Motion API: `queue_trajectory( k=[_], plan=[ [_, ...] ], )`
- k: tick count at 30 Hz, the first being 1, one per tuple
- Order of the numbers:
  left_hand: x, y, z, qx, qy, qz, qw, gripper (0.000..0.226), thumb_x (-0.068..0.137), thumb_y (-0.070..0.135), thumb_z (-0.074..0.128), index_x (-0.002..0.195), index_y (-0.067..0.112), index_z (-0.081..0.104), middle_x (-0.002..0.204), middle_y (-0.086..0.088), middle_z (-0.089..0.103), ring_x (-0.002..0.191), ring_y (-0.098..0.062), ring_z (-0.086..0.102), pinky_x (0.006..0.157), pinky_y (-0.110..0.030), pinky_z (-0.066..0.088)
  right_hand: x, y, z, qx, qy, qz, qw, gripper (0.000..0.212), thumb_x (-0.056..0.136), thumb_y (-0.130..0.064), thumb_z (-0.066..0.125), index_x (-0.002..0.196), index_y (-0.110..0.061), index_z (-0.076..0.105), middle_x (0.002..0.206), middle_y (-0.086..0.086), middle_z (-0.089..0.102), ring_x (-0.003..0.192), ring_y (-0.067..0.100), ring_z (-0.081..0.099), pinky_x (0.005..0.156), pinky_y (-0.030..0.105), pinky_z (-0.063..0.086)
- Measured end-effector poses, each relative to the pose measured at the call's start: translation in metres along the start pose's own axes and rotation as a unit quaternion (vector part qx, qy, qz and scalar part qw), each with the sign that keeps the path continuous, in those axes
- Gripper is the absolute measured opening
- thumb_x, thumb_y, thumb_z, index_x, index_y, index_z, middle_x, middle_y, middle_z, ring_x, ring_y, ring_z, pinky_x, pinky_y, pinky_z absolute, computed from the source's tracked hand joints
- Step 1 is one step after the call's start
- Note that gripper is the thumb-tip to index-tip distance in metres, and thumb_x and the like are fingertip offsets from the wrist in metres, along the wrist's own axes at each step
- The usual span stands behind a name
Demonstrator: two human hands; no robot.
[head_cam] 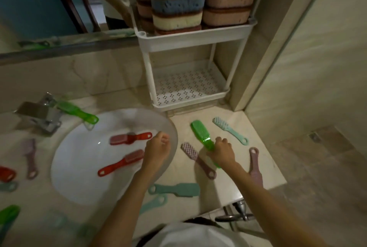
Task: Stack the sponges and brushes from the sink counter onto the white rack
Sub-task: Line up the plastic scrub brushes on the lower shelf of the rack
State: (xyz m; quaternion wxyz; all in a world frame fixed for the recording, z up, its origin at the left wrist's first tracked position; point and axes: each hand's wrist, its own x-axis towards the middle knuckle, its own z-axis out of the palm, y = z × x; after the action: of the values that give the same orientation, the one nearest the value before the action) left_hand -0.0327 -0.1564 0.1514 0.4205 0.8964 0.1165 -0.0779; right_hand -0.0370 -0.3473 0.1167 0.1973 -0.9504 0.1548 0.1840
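My right hand (222,152) grips the handle of a green brush (200,133) that lies on the counter right of the sink. My left hand (157,148) hovers over the sink's right rim, fingers curled, next to the handle tip of a red brush (130,138); I cannot tell whether it touches it. A second red brush (121,162) lies in the basin. The white rack (190,38) stands at the back of the counter, its top shelf packed with stacked sponges (178,0), its perforated lower shelf (186,85) bare.
Several more brushes lie around: a teal one (229,132), pink ones (198,160) (255,165), a teal one (174,189) by the front edge, a green one (76,110) near the faucet (39,114), others at far left. A wall corner stands right of the rack.
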Motion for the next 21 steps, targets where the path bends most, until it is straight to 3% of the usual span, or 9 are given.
queue_trajectory(
  k=[5,11,15,18,21],
  plan=[
    [-0.01,-0.038,0.007,0.001,-0.048,-0.025,0.999,0.018,0.09,0.011,0.048,0.102,0.006,0.06,0.107,-0.012,0.065,0.088,-0.017,0.055,0.074,-0.023,0.037,0.004,-0.002,0.015,-0.009,0.012,0.018,1.0,0.037,0.09,-0.025,0.049,0.117,0.001,0.044,0.12,0.019,0.05,0.113,0.037,0.048,0.09,0.042,0.044],
    [-0.001,-0.062,-0.004,-0.042,-0.037,-0.069,0.996,0.016,0.089,0.007,0.048,0.1,0.01,0.059,0.109,-0.013,0.064,0.099,-0.027,0.062,0.082,-0.031,0.049,0.008,-0.014,0.018,0.043,0.052,0.024,0.997,0.033,0.087,-0.03,0.053,0.102,-0.001,0.049,0.104,0.021,0.063,0.096,0.039,0.061,0.078,0.041,0.048],
    [0.01,-0.079,-0.017,-0.029,-0.006,-0.09,0.996,0.018,0.089,0.009,0.048,0.102,0.006,0.061,0.108,-0.014,0.066,0.098,-0.027,0.062,0.079,-0.029,0.044,0.005,-0.045,0.021,0.093,0.064,-0.056,0.992,0.025,0.088,-0.026,0.054,0.097,-0.003,0.05,0.096,0.02,0.066,0.087,0.039,0.062,0.072,0.043,0.052],
    [0.022,-0.104,-0.034,0.021,0.029,-0.131,0.991,0.02,0.089,0.015,0.05,0.099,0.003,0.062,0.106,-0.017,0.067,0.099,-0.032,0.06,0.075,-0.029,0.04,0.005,-0.083,0.027,0.082,0.023,-0.134,0.987,0.019,0.082,-0.014,0.056,0.097,-0.004,0.051,0.091,0.022,0.066,0.084,0.039,0.062,0.066,0.038,0.047],
    [0.041,-0.138,-0.054,0.088,0.014,-0.178,0.98,0.022,0.086,0.014,0.053,0.099,0.0,0.063,0.109,-0.02,0.065,0.103,-0.034,0.059,0.076,-0.03,0.041,0.006,-0.126,0.041,0.066,-0.042,-0.171,0.982,0.029,0.08,-0.012,0.057,0.107,-0.002,0.052,0.099,0.023,0.065,0.092,0.039,0.061,0.074,0.037,0.047]
  ],
)
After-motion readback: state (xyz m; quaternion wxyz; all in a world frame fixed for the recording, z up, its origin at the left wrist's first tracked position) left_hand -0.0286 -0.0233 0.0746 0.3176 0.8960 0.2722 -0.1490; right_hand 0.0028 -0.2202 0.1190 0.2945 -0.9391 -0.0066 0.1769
